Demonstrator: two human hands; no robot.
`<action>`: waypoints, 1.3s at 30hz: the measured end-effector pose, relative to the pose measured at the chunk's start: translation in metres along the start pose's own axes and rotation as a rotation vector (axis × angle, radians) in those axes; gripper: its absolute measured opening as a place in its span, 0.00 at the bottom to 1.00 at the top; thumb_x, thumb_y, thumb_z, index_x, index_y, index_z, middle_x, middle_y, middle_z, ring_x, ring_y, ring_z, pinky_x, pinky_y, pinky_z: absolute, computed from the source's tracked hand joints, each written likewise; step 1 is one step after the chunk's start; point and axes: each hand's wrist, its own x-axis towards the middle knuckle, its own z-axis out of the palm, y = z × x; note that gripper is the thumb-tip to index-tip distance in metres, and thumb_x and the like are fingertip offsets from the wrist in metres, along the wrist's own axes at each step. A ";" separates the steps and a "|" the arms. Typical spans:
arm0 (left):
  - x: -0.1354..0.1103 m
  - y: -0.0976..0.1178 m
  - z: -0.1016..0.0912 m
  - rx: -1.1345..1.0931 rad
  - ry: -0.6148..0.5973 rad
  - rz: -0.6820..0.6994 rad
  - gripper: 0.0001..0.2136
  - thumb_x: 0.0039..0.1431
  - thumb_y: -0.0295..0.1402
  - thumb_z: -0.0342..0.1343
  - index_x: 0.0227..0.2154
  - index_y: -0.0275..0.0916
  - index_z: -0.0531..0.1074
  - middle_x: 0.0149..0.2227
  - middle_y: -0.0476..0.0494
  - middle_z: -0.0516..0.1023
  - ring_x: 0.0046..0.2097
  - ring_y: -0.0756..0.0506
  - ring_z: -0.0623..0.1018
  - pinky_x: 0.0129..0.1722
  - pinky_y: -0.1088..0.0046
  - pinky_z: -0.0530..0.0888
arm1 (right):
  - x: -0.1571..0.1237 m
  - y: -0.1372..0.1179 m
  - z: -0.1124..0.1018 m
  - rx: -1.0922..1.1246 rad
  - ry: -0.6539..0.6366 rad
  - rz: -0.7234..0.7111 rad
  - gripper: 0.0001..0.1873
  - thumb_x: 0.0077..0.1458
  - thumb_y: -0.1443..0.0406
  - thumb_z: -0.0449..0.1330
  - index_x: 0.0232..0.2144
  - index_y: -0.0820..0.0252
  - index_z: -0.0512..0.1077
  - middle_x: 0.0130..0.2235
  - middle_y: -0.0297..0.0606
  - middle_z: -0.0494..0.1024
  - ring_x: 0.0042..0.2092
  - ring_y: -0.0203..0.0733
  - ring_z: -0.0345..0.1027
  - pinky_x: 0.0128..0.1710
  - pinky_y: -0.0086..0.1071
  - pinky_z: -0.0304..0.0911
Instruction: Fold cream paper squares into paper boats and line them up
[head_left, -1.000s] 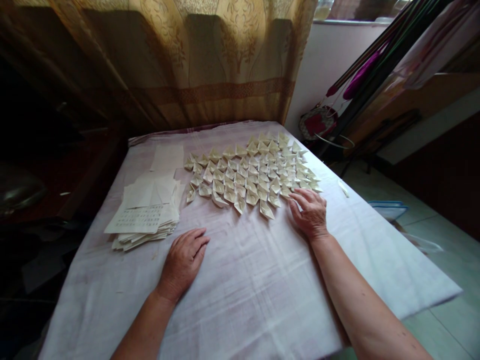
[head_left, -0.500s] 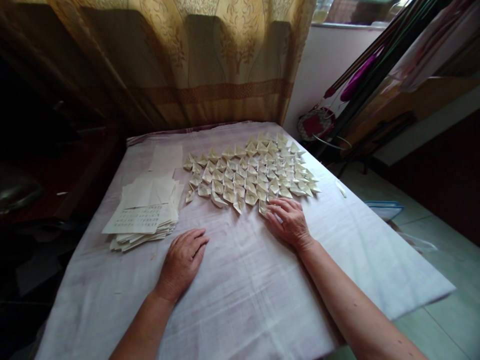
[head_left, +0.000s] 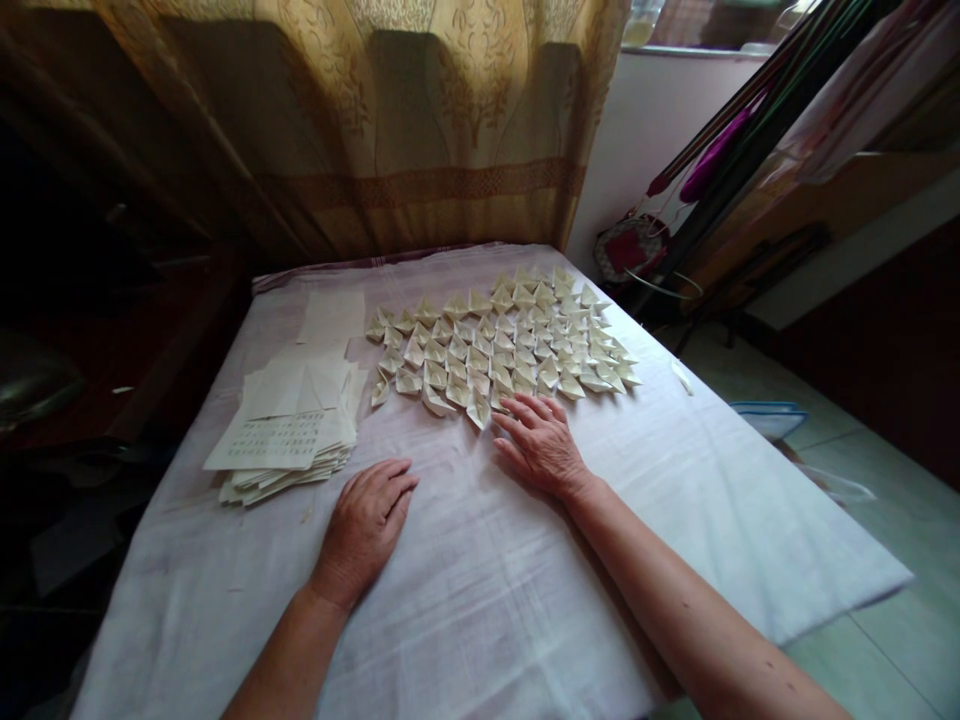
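Observation:
Several small folded cream paper pieces (head_left: 501,340) lie packed in rows on the white cloth (head_left: 480,580) that covers the table. My right hand (head_left: 538,443) lies flat and open at the near edge of these rows, its fingertips touching the closest pieces. My left hand (head_left: 365,525) rests palm down on the cloth, fingers together and stretched, holding nothing. A stack of flat paper sheets (head_left: 289,428) lies to the left of the left hand, its top sheet printed like a calendar.
A patterned gold curtain (head_left: 420,120) hangs behind the table. Dark furniture stands at the left. At the right lean long rods (head_left: 739,110) and a red round object (head_left: 630,248), with a tiled floor below. The cloth's right edge drops off near my right forearm.
My right hand has slid leftward along the near edge of the folded pieces, from the right end toward the middle. My left hand has stayed where it was.

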 end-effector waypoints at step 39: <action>0.002 0.000 -0.003 -0.002 -0.022 -0.020 0.10 0.66 0.32 0.51 0.43 0.43 0.76 0.48 0.41 0.81 0.50 0.40 0.79 0.50 0.58 0.75 | 0.004 0.113 0.006 -0.203 0.085 0.545 0.20 0.65 0.55 0.48 0.44 0.52 0.78 0.52 0.43 0.77 0.56 0.52 0.63 0.53 0.47 0.53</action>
